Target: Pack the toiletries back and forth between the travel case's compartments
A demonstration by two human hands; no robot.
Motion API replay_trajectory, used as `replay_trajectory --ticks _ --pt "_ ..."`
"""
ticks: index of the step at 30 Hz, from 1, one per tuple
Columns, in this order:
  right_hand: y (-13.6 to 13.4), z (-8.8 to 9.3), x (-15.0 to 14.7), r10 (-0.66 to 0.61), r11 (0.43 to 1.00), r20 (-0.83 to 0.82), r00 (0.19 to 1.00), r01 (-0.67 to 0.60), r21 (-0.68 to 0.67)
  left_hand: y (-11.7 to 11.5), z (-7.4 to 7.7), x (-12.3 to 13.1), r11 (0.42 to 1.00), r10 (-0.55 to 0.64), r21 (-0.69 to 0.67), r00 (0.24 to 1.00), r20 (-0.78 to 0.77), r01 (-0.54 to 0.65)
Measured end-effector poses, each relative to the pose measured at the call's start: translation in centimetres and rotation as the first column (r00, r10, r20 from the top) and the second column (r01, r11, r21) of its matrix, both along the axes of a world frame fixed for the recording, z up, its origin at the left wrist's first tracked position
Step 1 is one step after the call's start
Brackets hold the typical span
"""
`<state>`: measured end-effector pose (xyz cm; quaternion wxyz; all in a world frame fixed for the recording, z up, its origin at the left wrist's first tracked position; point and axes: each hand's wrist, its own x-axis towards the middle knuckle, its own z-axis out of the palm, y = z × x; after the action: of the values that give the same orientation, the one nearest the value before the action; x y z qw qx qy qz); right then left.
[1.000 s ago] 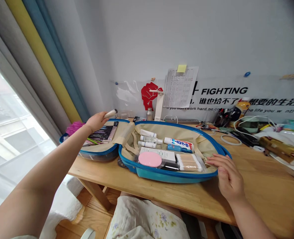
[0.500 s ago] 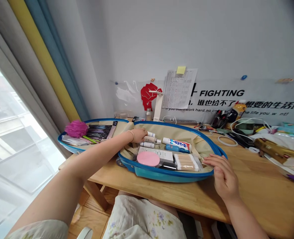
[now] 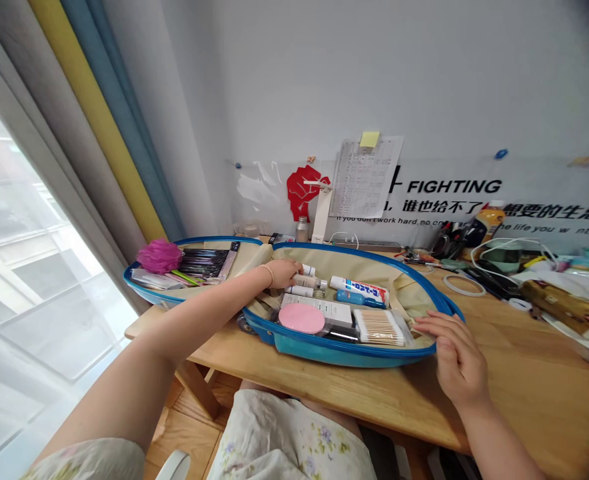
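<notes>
A blue suitcase (image 3: 324, 359) lies opened out on the desk, its beige lining showing. My left hand (image 3: 280, 273) reaches into the right half, fingers bent and closed at the end of a small white bottle (image 3: 308, 270); its grip is partly hidden. Beside it lie more small bottles (image 3: 302, 291). In the same half are a toothpaste tube (image 3: 362, 289), a blue bottle (image 3: 359, 299), a white box (image 3: 324, 309), a pink round pad (image 3: 302, 319) and a pack of cotton swabs (image 3: 380, 327). My right hand (image 3: 457, 353) rests with outstretched fingers over the right rim, holding nothing.
In the left half lie a magenta bath puff (image 3: 159, 256) and a pack of dark slim items (image 3: 202, 265). A white lamp stand (image 3: 321, 217) rises behind. Cables, a tape ring (image 3: 463, 285) and a gold pouch (image 3: 559, 303) clutter the desk's right side.
The view has turned slightly left, so everything sits a little further right. Both hands keep nearly the same places at the suitcase.
</notes>
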<state>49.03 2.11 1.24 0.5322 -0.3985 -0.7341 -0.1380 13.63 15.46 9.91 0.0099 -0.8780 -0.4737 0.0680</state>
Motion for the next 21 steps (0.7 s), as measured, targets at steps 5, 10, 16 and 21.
replay_trajectory --ticks 5,10,16,21 --pt "0.0 -0.1 0.1 -0.005 1.0 -0.009 1.0 0.005 -0.026 -0.5 0.4 -0.1 0.999 0.031 0.009 0.999 -0.015 -0.031" --pt "0.0 -0.1 0.1 -0.021 0.998 -0.026 0.999 0.02 -0.055 -1.0 0.4 0.4 0.999 0.051 0.001 0.999 -0.001 -0.051" --pt "0.0 -0.1 0.2 -0.003 1.0 0.01 1.0 0.003 -0.012 -1.1 4.2 -3.4 0.975 0.129 0.161 0.982 0.136 -0.15" --pt "0.0 -0.1 0.1 0.0 1.0 0.011 1.0 0.0 -0.004 -0.7 5.4 -14.2 0.877 0.458 0.138 0.887 0.054 -0.461"
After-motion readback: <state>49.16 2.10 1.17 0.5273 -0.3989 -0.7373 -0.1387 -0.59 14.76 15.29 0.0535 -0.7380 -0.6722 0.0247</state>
